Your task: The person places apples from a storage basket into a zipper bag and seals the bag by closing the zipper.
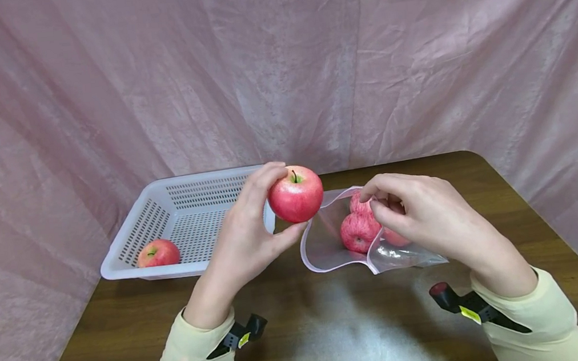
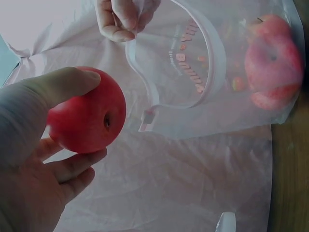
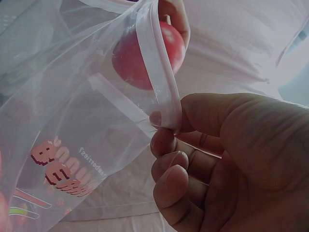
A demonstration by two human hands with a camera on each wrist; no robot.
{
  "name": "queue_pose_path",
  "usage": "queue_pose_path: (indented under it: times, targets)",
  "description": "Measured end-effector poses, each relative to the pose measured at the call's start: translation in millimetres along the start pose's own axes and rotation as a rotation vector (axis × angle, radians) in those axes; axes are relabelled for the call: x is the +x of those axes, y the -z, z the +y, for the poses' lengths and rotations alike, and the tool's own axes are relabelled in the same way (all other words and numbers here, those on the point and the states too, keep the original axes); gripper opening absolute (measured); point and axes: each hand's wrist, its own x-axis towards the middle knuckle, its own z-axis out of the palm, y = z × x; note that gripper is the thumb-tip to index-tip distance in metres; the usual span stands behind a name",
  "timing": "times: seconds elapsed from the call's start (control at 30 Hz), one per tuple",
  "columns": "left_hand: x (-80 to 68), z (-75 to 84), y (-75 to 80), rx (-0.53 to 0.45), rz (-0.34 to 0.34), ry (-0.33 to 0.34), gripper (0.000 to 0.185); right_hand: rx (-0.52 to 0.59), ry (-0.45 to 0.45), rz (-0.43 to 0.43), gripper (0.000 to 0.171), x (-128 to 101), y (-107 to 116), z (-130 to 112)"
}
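My left hand (image 1: 244, 236) grips a red apple (image 1: 296, 196) between thumb and fingers, raised beside the mouth of a clear plastic zip bag (image 1: 326, 246). In the right wrist view, the thumb and index finger of my right hand (image 3: 217, 154) pinch the bag's rim, and the held apple (image 3: 130, 58) shows partly behind the film. The bag's mouth gapes toward the left hand. Several apples (image 1: 358, 232) lie at the bottom of the bag, partly covered by the right hand in the head view. Printed lettering (image 2: 190, 58) marks the bag's side.
A white perforated plastic basket (image 1: 115, 261) stands at the left of the brown wooden table (image 1: 302, 328). One apple (image 1: 158, 253) lies in the basket's near left corner. Behind the table hangs a pink curtain (image 1: 279, 72).
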Motion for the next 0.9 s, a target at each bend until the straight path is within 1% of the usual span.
queue_pose_path:
  times: [0.23,0.43,0.6,0.67,0.9]
  targets:
    - [1.0,5.8,-0.9,-0.06,-0.04,-0.025,0.083,-0.003,0.007,0.009,0.034,0,1,0]
    - [0.4,8.7,-4.2,-0.083,-0.079,-0.016,0.085,-0.003,0.014,0.027,0.032,0,1,0]
    - [-0.4,11.1,-8.6,-0.086,-0.127,-0.011,0.089,0.002,0.015,0.039,0.031,0,1,0]
    - [-0.5,11.8,-10.3,-0.088,-0.148,-0.023,0.089,0.002,0.013,0.04,0.031,-1,1,0]
    - [-1.7,12.1,-17.4,-0.085,-0.216,-0.101,0.087,0.006,0.003,0.037,0.03,-2,1,0]
